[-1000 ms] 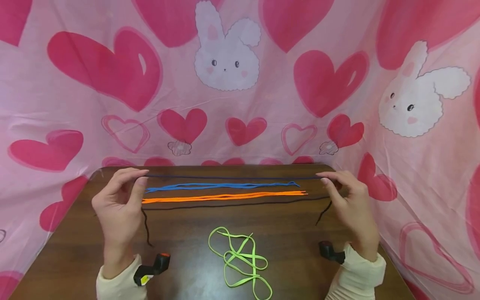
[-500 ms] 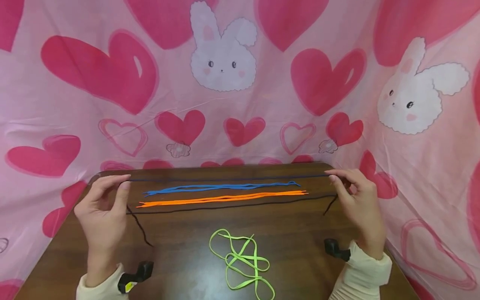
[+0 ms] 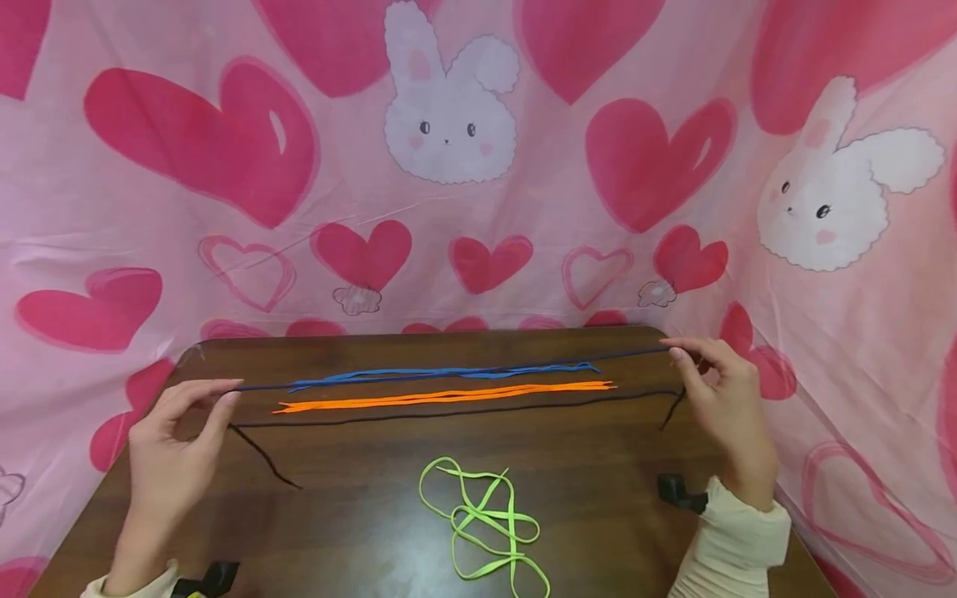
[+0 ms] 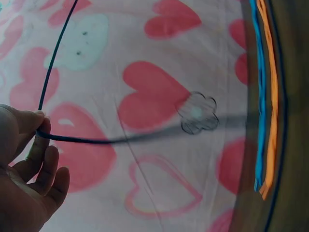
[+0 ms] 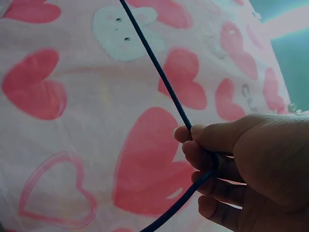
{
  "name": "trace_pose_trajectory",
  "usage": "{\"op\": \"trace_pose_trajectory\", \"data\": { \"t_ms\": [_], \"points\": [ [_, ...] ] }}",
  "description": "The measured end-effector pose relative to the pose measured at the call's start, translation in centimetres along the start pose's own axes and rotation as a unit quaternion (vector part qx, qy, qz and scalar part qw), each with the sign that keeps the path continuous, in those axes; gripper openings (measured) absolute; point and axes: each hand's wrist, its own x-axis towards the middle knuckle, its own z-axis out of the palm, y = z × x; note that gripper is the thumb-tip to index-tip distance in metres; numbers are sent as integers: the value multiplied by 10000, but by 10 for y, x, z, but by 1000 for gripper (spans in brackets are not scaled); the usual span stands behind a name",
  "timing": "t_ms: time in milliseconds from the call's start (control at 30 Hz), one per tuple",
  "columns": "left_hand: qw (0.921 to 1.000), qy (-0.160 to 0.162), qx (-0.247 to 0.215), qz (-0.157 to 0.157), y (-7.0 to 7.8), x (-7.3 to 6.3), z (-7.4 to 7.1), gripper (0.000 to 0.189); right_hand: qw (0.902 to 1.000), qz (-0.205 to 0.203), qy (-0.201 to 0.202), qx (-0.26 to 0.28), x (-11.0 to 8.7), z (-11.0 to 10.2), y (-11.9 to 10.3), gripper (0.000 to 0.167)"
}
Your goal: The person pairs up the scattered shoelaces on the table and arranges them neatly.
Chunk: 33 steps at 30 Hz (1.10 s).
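Observation:
My left hand [image 3: 175,432] and my right hand [image 3: 725,407] stretch a dark blue cord [image 3: 631,355] across the table's width, each pinching it between thumb and fingertips. In the head view the cord slants down toward the left and overlaps a doubled blue shoelace [image 3: 374,375]. Nearer lies a doubled orange shoelace [image 3: 508,391], roughly parallel. A dark strand [image 3: 449,415] runs in front of the orange one. Below each pinch hangs a loose dark tail, clear in the left wrist view and in the right wrist view, where the cord [image 5: 164,79] bends around my fingers.
A tangled lime-green shoelace [image 3: 512,523] lies at the table's front middle. The brown wooden table [image 3: 359,515] ends at a pink cloth backdrop [image 3: 553,199] with hearts and rabbits. Black camera mounts [image 3: 682,494] sit on both wrists.
My hands have spread apart, the left moving farther left and then down, the right slightly right. The stretched cord has gone from level behind the blue shoelace to slanting over it.

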Motion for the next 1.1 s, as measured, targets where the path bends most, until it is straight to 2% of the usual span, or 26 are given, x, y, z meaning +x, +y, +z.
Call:
{"op": "trace_pose_trajectory", "data": {
  "t_ms": [233,500,600,767,933,1100],
  "points": [
    [9992,-70,327,-215,-20,-3,-12,23,9982,297,-405,-332,-4,-2,14,20],
    [9939,-261,763,-755,-33,-5,-22,23,9928,-162,-1007,-629,-6,6,43,19],
    [9917,-257,924,-861,-41,-6,-27,22,9892,-111,-1258,-738,-9,9,52,19],
    [9902,-321,1151,-724,-54,-7,-36,23,9838,146,-1582,-827,-14,10,66,17],
    [9884,-383,1351,-574,-65,-9,-43,23,9817,285,-1714,-774,-18,6,79,16],
    [9893,-383,1385,-268,-73,-12,-48,24,9795,449,-1789,-805,-21,1,89,13]
  ]
}}
